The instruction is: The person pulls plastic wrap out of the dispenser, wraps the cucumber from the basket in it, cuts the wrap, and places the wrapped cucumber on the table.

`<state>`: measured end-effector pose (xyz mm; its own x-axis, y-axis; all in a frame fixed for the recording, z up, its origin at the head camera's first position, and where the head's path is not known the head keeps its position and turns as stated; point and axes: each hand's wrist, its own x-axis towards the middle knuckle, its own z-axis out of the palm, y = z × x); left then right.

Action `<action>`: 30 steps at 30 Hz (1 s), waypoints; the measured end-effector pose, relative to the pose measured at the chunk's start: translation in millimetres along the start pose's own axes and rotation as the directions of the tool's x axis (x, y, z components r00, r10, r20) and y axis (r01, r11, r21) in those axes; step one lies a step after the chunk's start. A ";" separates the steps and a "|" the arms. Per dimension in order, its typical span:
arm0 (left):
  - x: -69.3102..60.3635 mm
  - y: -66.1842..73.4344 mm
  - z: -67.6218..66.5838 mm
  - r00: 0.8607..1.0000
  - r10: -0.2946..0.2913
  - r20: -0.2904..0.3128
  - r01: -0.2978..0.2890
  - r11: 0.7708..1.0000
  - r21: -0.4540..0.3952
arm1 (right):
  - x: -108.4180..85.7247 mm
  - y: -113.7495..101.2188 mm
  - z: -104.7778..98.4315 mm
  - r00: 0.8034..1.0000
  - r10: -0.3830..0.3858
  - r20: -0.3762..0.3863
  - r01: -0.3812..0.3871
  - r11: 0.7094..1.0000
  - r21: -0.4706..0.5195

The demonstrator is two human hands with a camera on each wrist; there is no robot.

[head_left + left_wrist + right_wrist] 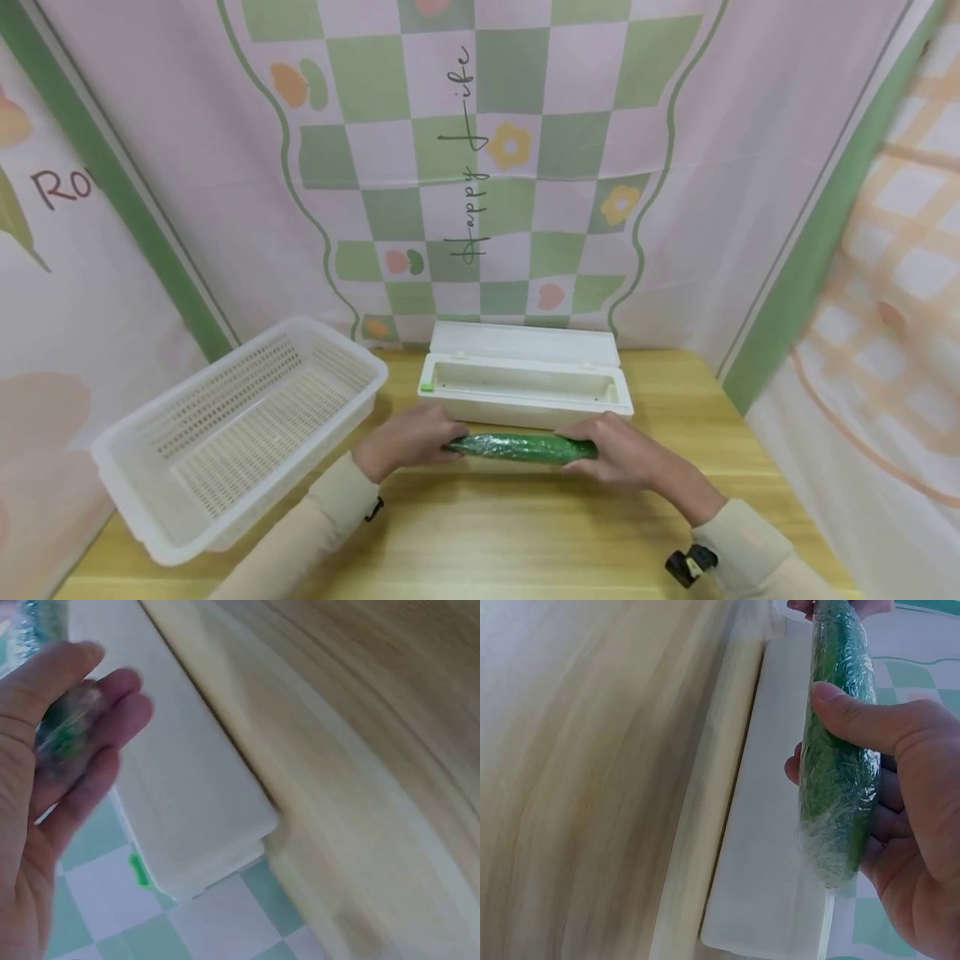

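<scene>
A green cucumber (517,447) wrapped in clear plastic film is held level above the table, just in front of a long white box (525,410). My left hand (412,440) pinches its left end between thumb and fingers; the left wrist view shows crinkled film there. At the other end my right hand (618,450) grips it. In the right wrist view the thumb (855,716) lies along the near side of the cucumber (840,772), with fingers curled behind it. The box's lid (525,342) is tipped back, and a small green piece (427,387) sits on its left rim.
A white slatted plastic basket (367,379) stands at the left of the wooden table (487,533). Behind the table hangs a green-and-white checked cloth (510,75), with more printed fabric at both sides. The white box stands near the table's back edge.
</scene>
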<state>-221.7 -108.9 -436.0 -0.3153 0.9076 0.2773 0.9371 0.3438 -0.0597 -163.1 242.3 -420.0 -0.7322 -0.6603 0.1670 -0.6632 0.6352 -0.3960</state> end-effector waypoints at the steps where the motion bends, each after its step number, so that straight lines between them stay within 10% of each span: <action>1: -0.4 -0.9 1.4 0.999 0.022 -0.035 -0.020 0.999 0.047 | -0.2 0.2 -0.5 1.000 0.008 0.005 -0.008 1.000 0.018; 8: -0.1 -4.1 2.4 0.982 0.062 -0.178 -0.017 0.971 0.240 | -3.3 -2.1 -5.7 0.997 0.052 0.064 -0.058 0.994 0.092; 13: 2.8 -4.8 -1.4 0.991 -0.130 0.011 0.130 0.979 -0.157 | -3.7 -2.6 -6.7 0.996 0.065 0.066 -0.070 0.995 0.075; 17: 1.6 -7.6 -6.3 0.959 -0.180 0.220 0.276 0.779 -0.563 | -6.1 -2.9 -7.7 0.996 0.058 0.070 -0.062 0.997 0.051; 21: -5.3 -10.6 -6.7 0.899 -0.092 0.429 0.425 0.421 -0.801 | -8.1 -4.1 -8.3 0.996 0.049 0.074 -0.053 0.997 0.049; 24: -9.7 -11.3 -4.4 0.856 -0.050 0.514 0.512 0.214 -0.832 | -8.4 -3.8 -8.7 0.996 0.040 0.076 -0.044 0.998 0.049; 26: -10.9 -12.5 -3.4 0.848 -0.045 0.528 0.528 0.153 -0.835 | -8.8 -3.3 -8.9 0.996 0.042 0.079 -0.046 0.998 0.048; 30: -13.1 -16.2 -4.1 0.861 -0.084 0.501 0.508 0.158 -0.847 | -10.1 -2.5 -8.5 0.996 0.045 0.078 -0.049 0.998 0.051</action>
<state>-232.1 -127.4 -434.7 -0.4254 0.8736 -0.2366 0.1144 0.3112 0.9434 -155.4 250.8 -413.0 -0.7467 -0.6605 0.0780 -0.6179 0.6455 -0.4489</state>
